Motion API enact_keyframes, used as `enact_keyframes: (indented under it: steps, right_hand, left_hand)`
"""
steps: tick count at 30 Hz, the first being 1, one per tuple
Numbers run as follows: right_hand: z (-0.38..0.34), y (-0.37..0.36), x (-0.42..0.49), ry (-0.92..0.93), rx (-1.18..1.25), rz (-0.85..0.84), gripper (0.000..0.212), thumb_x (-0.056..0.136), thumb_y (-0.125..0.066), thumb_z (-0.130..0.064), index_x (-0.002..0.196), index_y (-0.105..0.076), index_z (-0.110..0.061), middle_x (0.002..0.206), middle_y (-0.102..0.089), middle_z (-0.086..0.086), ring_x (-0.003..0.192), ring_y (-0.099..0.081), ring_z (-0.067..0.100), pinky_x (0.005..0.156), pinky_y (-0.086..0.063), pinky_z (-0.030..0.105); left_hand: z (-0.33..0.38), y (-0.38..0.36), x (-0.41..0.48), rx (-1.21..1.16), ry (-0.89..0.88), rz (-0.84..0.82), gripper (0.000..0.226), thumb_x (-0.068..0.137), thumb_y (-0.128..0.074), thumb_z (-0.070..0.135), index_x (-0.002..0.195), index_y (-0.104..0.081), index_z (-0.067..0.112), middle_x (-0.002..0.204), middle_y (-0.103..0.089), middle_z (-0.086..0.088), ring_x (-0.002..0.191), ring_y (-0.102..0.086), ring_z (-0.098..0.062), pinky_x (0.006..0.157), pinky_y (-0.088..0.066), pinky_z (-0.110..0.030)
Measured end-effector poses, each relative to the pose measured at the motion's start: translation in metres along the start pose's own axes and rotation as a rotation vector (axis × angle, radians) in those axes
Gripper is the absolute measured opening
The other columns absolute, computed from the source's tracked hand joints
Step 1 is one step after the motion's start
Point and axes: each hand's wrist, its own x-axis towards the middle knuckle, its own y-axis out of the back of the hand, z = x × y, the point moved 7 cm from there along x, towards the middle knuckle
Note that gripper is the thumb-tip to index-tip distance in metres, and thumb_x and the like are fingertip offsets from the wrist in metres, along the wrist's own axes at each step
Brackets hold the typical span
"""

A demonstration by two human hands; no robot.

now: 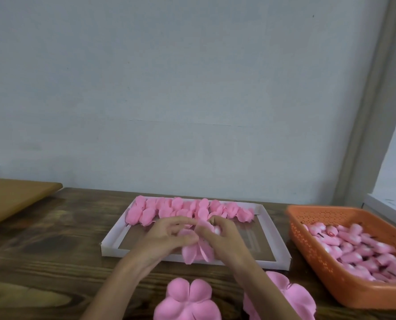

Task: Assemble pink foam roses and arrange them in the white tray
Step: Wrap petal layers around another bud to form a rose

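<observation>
Assembly step: above the white tray point(113, 236), left hand point(162, 241) and right hand point(224, 239) pinch a half-formed rose point(198, 249), which next needs, judging by the finished roses point(187, 210), wrapping closed and setting beside that row.

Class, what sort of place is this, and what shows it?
Likely a small craft workbench: finished pink roses lined in a white tray, an orange basket of buds, and the left hand and right hand assembling a rose.

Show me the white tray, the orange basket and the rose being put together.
white tray point(113, 251): head view, front wall near its left end.
orange basket point(319, 262): head view, perforated side wall.
rose point(196, 252): head view, lower hanging petals.
</observation>
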Motion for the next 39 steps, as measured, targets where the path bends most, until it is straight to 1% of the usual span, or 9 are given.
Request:
enact_keyframes:
  steps: [4,8,14,19,24,27,29,33,39]
  right_hand:
    - [0.004,0.002,0.001,-0.016,0.103,-0.016,0.028,0.087,-0.076,-0.015,0.081,-0.056,0.004,0.075,-0.053,0.002,0.063,-0.049,0.009,0.052,-0.039,0.019]
    - [0.005,0.005,0.001,-0.004,0.178,0.018,0.012,0.088,-0.077,-0.013,0.088,-0.07,-0.003,0.08,-0.067,-0.001,0.059,-0.056,0.0,0.046,-0.039,0.011]
    - [0.003,0.008,0.002,0.015,0.203,0.116,0.01,0.092,-0.073,-0.02,0.093,-0.07,-0.011,0.079,-0.072,-0.003,0.066,-0.064,0.004,0.05,-0.044,0.011]
    - [0.02,0.009,0.006,-0.164,0.288,0.118,0.018,0.099,-0.052,-0.027,0.101,-0.065,-0.014,0.091,-0.06,0.003,0.078,-0.058,0.022,0.067,-0.04,0.026]
    - [0.014,0.001,0.005,0.0,-0.028,-0.01,0.026,0.106,-0.044,-0.016,0.118,-0.062,-0.029,0.114,-0.065,0.004,0.092,-0.059,0.008,0.074,-0.042,0.022]
    - [0.011,-0.006,0.006,0.122,-0.332,-0.047,0.038,0.104,-0.054,-0.019,0.139,-0.054,-0.03,0.118,-0.06,0.002,0.106,-0.054,0.013,0.083,-0.039,0.024]
    - [0.008,-0.009,0.002,0.166,-0.357,-0.019,0.042,0.096,-0.067,-0.023,0.133,-0.051,-0.033,0.104,-0.061,-0.011,0.094,-0.057,0.01,0.078,-0.043,0.025]
    - [0.003,-0.003,-0.001,0.221,-0.355,0.111,0.031,0.083,-0.082,-0.03,0.094,-0.054,-0.034,0.088,-0.066,-0.02,0.082,-0.062,0.0,0.066,-0.044,0.013]
    - [-0.007,-0.008,-0.006,0.367,-0.317,0.117,0.025,0.088,-0.078,-0.01,0.108,-0.071,-0.024,0.101,-0.07,-0.014,0.088,-0.067,0.003,0.073,-0.056,0.016]
  left_hand:
    - [-0.003,0.003,0.001,-0.007,0.036,0.053,0.038,0.065,-0.095,0.034,0.098,-0.084,0.018,0.105,-0.079,-0.016,0.105,-0.075,-0.032,0.091,-0.061,-0.046]
    - [-0.009,0.009,0.001,-0.004,0.072,0.087,0.033,0.067,-0.098,0.032,0.092,-0.084,0.016,0.099,-0.079,-0.013,0.097,-0.076,-0.027,0.08,-0.061,-0.034]
    - [-0.012,0.01,0.001,-0.043,0.116,0.074,0.048,0.055,-0.098,0.031,0.099,-0.084,0.017,0.099,-0.08,-0.013,0.094,-0.078,-0.024,0.079,-0.062,-0.032]
    - [-0.017,0.017,0.0,-0.079,0.136,0.18,0.017,0.08,-0.088,0.012,0.091,-0.086,0.023,0.1,-0.081,-0.005,0.095,-0.078,-0.02,0.073,-0.062,-0.029]
    - [-0.022,0.031,-0.003,-0.16,0.142,0.391,0.016,0.083,-0.088,0.018,0.095,-0.083,0.008,0.102,-0.079,-0.016,0.098,-0.074,-0.032,0.079,-0.065,-0.047]
    - [-0.018,0.034,-0.004,-0.116,0.112,0.488,0.013,0.085,-0.086,0.017,0.095,-0.082,0.011,0.097,-0.079,-0.008,0.097,-0.072,-0.026,0.076,-0.064,-0.04]
    - [-0.014,0.035,-0.004,-0.089,0.074,0.538,0.01,0.083,-0.087,0.015,0.09,-0.08,0.015,0.087,-0.079,0.0,0.09,-0.072,-0.02,0.067,-0.058,-0.029]
    - [-0.013,0.035,-0.004,-0.055,0.014,0.56,0.012,0.08,-0.09,0.014,0.085,-0.079,0.018,0.077,-0.079,0.006,0.075,-0.074,-0.008,0.062,-0.053,-0.019]
    - [-0.01,0.028,-0.003,0.047,-0.077,0.553,0.01,0.079,-0.091,0.017,0.082,-0.081,0.02,0.078,-0.079,0.006,0.074,-0.073,-0.004,0.066,-0.052,-0.021]
